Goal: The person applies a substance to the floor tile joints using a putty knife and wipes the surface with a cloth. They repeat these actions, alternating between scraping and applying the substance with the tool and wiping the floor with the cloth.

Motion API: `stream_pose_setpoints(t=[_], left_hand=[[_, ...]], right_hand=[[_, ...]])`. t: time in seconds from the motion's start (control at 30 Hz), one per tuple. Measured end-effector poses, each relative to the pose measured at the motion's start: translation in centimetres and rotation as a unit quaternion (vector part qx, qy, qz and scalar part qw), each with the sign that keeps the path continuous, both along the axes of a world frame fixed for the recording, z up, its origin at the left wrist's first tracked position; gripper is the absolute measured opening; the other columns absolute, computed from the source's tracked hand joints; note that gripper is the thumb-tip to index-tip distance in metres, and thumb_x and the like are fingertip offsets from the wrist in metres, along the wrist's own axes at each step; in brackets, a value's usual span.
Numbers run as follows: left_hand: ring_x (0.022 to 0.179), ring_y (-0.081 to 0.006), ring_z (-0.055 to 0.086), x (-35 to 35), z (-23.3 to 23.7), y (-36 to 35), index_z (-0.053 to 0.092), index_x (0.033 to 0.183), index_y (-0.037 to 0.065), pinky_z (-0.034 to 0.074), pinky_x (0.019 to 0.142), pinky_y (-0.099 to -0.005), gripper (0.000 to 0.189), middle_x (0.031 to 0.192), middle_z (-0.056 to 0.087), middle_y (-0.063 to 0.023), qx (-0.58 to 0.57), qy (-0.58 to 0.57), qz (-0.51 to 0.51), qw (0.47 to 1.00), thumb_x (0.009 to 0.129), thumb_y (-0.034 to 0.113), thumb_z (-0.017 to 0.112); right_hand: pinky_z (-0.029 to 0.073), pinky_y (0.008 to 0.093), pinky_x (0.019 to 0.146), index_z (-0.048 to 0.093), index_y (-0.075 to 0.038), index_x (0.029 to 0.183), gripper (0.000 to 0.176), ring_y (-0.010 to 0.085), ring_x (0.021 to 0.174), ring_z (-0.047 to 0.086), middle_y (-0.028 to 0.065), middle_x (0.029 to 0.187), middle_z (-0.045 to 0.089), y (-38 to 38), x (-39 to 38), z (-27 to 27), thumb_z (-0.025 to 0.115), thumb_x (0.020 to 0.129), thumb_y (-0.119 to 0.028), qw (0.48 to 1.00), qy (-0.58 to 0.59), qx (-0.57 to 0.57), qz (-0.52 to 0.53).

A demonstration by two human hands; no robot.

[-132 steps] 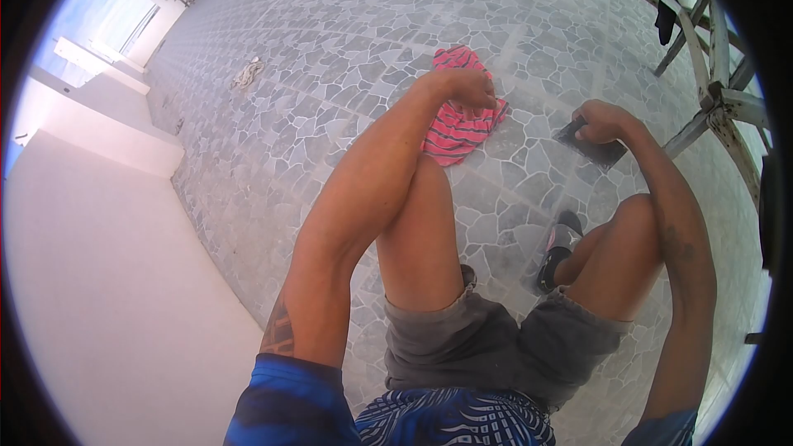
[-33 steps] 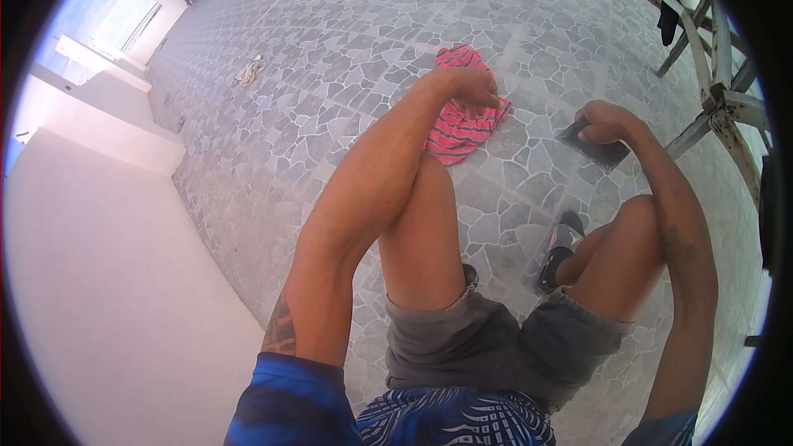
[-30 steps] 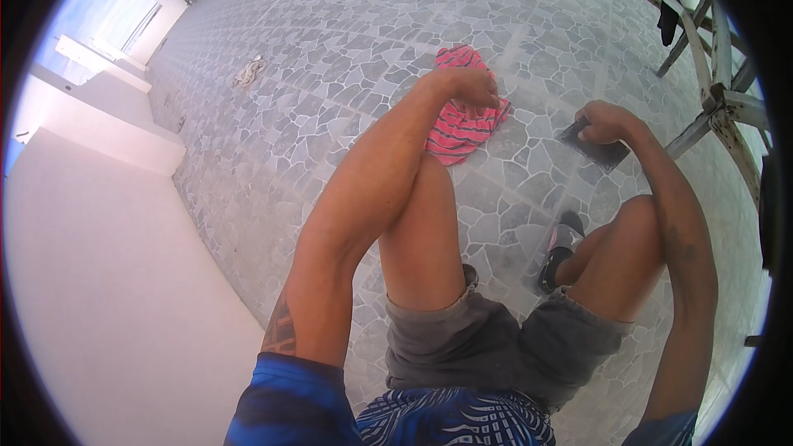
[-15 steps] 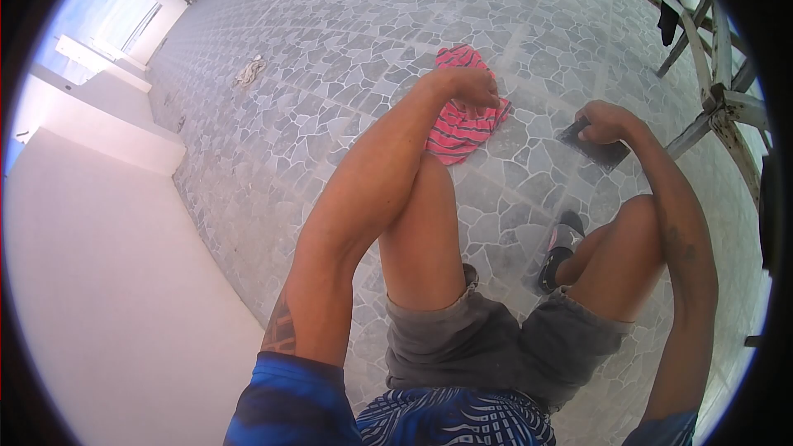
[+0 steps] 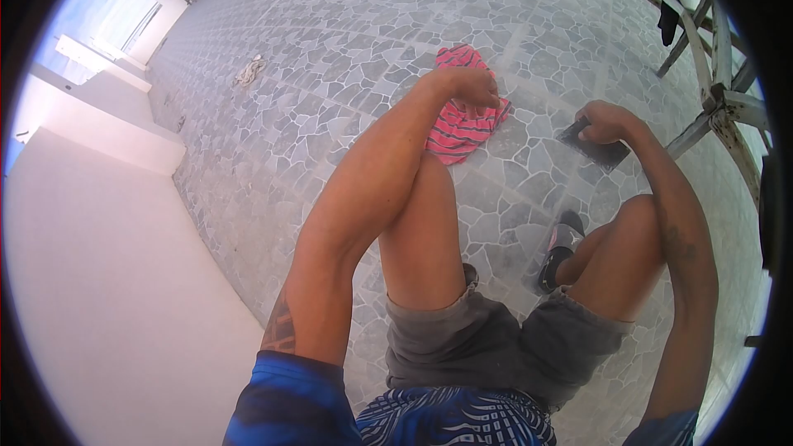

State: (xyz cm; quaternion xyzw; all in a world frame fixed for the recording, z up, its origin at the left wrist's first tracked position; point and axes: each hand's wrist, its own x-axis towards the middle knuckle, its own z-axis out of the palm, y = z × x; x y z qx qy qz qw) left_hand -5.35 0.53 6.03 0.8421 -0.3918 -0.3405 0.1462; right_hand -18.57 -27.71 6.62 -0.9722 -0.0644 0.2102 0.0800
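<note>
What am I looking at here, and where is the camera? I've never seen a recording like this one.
There is no machine here: a person works with bare hands. The one camera sits on their head and looks forward and down through a wide, rounded lens, so you see their own arms and knees from above. They crouch on a grey stone-pattern tiled floor. The left hand rests on a red-and-pink striped cloth lying on the tiles, its grip closed on the fabric. The right hand holds a dark flat tool against the floor; exactly what tool it is cannot be made out. A shoe shows between the legs, a pale rag lies farther off, and a wooden frame stands at the right.
</note>
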Motion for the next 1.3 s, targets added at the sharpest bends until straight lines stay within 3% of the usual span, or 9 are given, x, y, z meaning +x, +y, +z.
stream_pose_setpoints(t=[1.3], left_hand=[[0.076, -0.0192, 0.07, -0.05, 0.09, 0.05, 0.07, 0.102, 0.003, 0.056, 0.068, -0.0326, 0.038, 0.083, 0.073, -0.0108, -0.002, 0.0, 0.005, 1.0, 0.092, 0.037, 0.056]], right_hand=[[0.051, 0.0425, 0.084, 0.069, 0.001, 0.111, 0.041, 0.0372, 0.095, 0.067, 0.0242, 0.099, 0.069, -0.28, 0.07, -0.33, 0.07, 0.074, -0.018, 1.0, -0.008, 0.001, -0.003]])
